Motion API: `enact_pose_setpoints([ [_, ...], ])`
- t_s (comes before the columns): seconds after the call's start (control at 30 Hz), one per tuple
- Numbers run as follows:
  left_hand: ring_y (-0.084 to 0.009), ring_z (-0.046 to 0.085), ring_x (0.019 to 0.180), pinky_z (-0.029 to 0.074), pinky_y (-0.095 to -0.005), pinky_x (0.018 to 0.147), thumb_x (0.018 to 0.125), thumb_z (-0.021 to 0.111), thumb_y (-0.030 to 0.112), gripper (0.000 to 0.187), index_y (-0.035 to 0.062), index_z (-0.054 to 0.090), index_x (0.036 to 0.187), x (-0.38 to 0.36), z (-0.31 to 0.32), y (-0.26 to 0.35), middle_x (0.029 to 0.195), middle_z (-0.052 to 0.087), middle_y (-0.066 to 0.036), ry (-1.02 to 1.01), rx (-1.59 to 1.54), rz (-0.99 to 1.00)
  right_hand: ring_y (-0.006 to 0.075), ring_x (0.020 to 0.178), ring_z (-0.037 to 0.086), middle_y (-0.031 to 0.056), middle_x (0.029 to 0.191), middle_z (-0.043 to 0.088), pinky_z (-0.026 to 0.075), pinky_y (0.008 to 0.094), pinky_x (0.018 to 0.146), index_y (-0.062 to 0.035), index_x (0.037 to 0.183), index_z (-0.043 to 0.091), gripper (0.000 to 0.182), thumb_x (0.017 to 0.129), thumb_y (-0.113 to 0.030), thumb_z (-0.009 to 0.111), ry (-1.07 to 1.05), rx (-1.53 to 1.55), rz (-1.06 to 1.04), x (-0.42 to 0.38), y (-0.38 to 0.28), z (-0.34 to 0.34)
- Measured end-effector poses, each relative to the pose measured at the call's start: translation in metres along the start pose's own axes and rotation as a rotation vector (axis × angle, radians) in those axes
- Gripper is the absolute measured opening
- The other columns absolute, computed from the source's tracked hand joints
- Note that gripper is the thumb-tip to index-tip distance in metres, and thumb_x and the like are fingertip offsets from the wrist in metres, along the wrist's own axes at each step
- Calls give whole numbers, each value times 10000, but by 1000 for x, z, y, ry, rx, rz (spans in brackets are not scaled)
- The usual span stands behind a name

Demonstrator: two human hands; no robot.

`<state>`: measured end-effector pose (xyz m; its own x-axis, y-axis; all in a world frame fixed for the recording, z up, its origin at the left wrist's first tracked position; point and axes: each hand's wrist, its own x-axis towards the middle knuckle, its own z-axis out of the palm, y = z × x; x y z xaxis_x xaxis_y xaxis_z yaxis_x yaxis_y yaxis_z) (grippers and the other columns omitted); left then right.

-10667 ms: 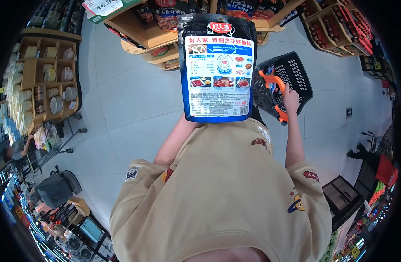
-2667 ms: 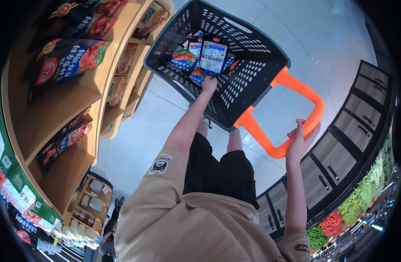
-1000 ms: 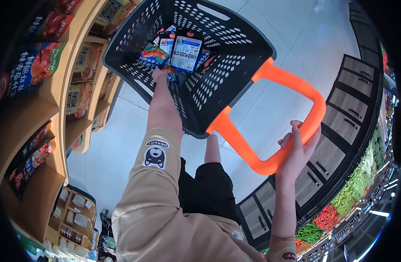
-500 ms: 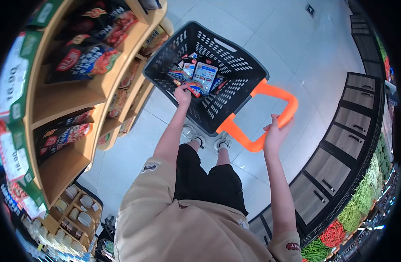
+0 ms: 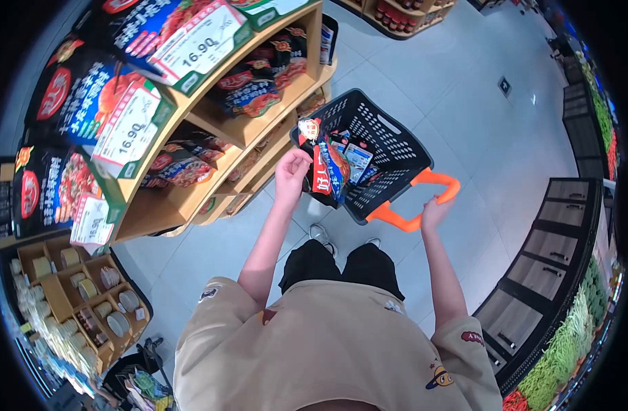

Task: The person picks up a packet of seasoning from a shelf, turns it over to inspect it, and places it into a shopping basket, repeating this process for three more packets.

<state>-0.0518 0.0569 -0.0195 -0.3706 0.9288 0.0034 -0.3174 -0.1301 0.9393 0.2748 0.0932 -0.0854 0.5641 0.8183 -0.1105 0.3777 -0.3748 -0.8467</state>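
"Head view: what is the left hand (image 5: pixel 293 176) doing?"

"Its fingers are clamped on the side edge of a black packet (image 5: pixel 325 168) with red, white and blue printing. The packet is at the near left side of the basket (image 5: pixel 389 146), covering part of the rim. I can't tell whether the two touch."

"And the right hand (image 5: pixel 434 212)?"

"Closed around the orange handle (image 5: pixel 436 179), over on the right side of the basket. The basket itself is dark, with rows of holes in its walls, and it's tilted so the inside shows."

"Anything in it?"

"Several packs, yes. One pack (image 5: pixel 358 162) shows a white and blue printed face. The others are partly hidden, so I can't count them."

"What's to the left?"

"A curved wooden shelf (image 5: pixel 163 205) holding more dark packets, with price tags (image 5: pixel 129 134) along its front. The ones I can read say 16.90. Farther down is a smaller rack (image 5: pixel 88 301) of bowls and tubs."

"And to the right?"

"A dark cabinet (image 5: pixel 533 270) with wood-coloured fronts and black pulls. Green vegetables (image 5: pixel 560 346) lie along its far side, and something red (image 5: pixel 514 401) sits near the bottom."

"Below the basket?"

"Pale floor tiles (image 5: pixel 457 130), and the person's light shoes (image 5: pixel 321 235)."
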Motion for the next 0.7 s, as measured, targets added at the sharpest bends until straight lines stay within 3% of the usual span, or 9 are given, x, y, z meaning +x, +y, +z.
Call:
enact_pose_setpoints([
  [0.13, -90, 531, 681, 430, -210, 625, 750, 533, 38, 79, 62, 464, 721, 0, -18, 45, 734, 550, -28, -312, -468, -152, 284, 919, 477, 186, 1108, 400, 410, 384, 747, -59, 1258, 207, 575, 737, 11, 442, 203, -351, -291, 5, 12, 7],
  [0.23, -87, 535, 631, 430, -197, 583, 723, 577, 89, 105, 51, 480, 716, 0, -23, 73, 701, 559, -31, -457, -404, -160, 312, 1071, 356, 212, 1191, 303, 317, 403, 874, -71, 1277, 207, 630, 715, -24, 489, 320, -720, -319, -16, -27, 9],
  [0.3, -65, 525, 632, 409, -180, 569, 702, 597, 109, 114, 19, 532, 725, -1, -27, 96, 715, 574, -30, -608, -259, -249, 336, 1112, 323, 160, 1183, 344, 287, 389, 920, -61, 1258, 260, 631, 701, -66, 555, 223, -851, -688, -31, -40, 7],
  [0.33, -56, 519, 638, 400, -174, 573, 698, 599, 110, 115, 11, 551, 729, -1, -25, 110, 724, 578, -27, -691, -210, -290, 336, 1112, 323, 160, 1183, 344, 287, 389, 920, -61, 1258, 260, 631, 701, -66, 555, 220, -837, -703, -34, -44, 12],
  [0.4, -45, 515, 648, 393, -171, 595, 697, 604, 109, 122, 6, 583, 759, 1, -18, 127, 731, 582, -12, -727, -65, -218, 320, 1116, 323, 151, 1193, 343, 248, 382, 946, -49, 1230, 321, 640, 666, -113, 618, -304, -320, -907, -37, -49, 24],
  [0.53, -40, 514, 665, 388, -166, 613, 704, 609, 115, 139, 8, 598, 792, 4, 3, 154, 748, 584, -3, -875, 75, -209, 255, 1152, 327, 162, 1208, 364, 232, 349, 974, -27, 1211, 340, 742, 597, -197, 720, -1066, 151, -718, -67, -102, 45],
  [0.6, -41, 514, 669, 387, -161, 613, 705, 610, 115, 136, 7, 595, 787, 5, 12, 162, 759, 587, -8, -949, 55, -253, 210, 1089, 409, 138, 1173, 420, 308, 317, 932, -27, 1193, 356, 747, 569, -150, 748, -1339, 40, -811, -78, -129, 41],
  [0.63, -55, 529, 674, 399, -168, 581, 707, 639, 109, 139, -12, 570, 718, 7, 17, 162, 751, 579, -32, -910, -25, -232, 166, 982, 488, 84, 1076, 506, 382, 292, 856, -26, 1134, 412, 646, 583, -97, 742, -1488, 54, -594, -91, -155, 24],
  [0.7, -63, 529, 663, 408, -186, 576, 705, 632, 99, 157, -6, 546, 783, 12, 24, 162, 746, 566, -32, -778, -155, -244, 146, 935, 506, 63, 1029, 530, 397, 284, 831, -22, 1096, 437, 588, 593, -81, 735, -1657, 112, -484, -87, -160, 27],
])
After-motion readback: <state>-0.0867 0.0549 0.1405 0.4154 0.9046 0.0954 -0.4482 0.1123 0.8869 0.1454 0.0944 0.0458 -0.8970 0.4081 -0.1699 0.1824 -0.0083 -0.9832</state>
